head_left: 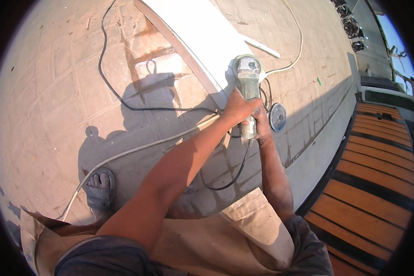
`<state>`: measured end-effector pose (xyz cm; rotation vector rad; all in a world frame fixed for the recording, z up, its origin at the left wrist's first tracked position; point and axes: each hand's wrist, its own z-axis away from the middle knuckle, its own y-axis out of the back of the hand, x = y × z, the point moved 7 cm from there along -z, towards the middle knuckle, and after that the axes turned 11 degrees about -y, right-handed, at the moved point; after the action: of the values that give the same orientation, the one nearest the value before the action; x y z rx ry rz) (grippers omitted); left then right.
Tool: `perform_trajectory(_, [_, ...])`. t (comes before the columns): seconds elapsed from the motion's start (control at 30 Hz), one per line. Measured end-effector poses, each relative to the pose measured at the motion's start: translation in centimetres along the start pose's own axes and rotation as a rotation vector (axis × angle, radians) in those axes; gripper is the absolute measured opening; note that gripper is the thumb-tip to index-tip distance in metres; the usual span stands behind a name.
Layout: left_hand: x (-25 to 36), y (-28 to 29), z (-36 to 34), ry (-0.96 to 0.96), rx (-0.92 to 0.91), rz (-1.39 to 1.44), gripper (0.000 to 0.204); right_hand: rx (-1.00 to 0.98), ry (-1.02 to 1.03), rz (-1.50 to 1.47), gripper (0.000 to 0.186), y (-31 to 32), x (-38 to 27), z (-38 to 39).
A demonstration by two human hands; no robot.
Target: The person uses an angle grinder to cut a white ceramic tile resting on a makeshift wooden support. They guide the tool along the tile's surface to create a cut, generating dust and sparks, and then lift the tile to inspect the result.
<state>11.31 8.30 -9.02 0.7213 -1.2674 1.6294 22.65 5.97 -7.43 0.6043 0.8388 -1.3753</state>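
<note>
Grinder (248,87) gripped w/ both hands: left hand (238,106) fingers wrapped round body, right hand (262,123) fingers closed on handle.

Dusty matt green plastic grinder (248,87), smooth white board (207,32), rough paving (55,92), possibly concrete

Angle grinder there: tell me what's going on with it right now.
A person grips a green angle grinder with both hands: the left hand wraps the body, the right hand holds the rear by the black power cord. Its head sits on the edge of a white slab lying on the paved ground. A spare disc lies beside the hands.
</note>
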Motion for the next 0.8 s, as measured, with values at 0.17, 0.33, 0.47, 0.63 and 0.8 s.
perform_trajectory(0.17, [-0.3,0.4,-0.2,0.008,-0.008,-0.034,0.050,-0.037,-0.010,-0.024,0.040,-0.8,0.0,0.1])
perform_trajectory(0.33, [-0.5,0.4,-0.7,-0.001,-0.022,-0.087,0.048,-0.019,0.005,0.019,0.038,-0.1,0.0,-0.4])
perform_trajectory(0.47, [-0.4,-0.1,-1.0,0.002,-0.031,-0.075,0.047,-0.056,-0.012,-0.028,0.038,0.0,0.1,-0.5])
perform_trajectory(0.63, [-2.3,0.7,-1.8,-0.073,0.044,-0.101,0.044,-0.044,-0.015,-0.018,0.035,-1.7,-0.5,0.0])
perform_trajectory(0.8, [-1.3,0.6,-1.2,-0.011,-0.017,-0.067,0.039,-0.071,-0.033,-0.013,0.039,-0.3,0.8,-0.9])
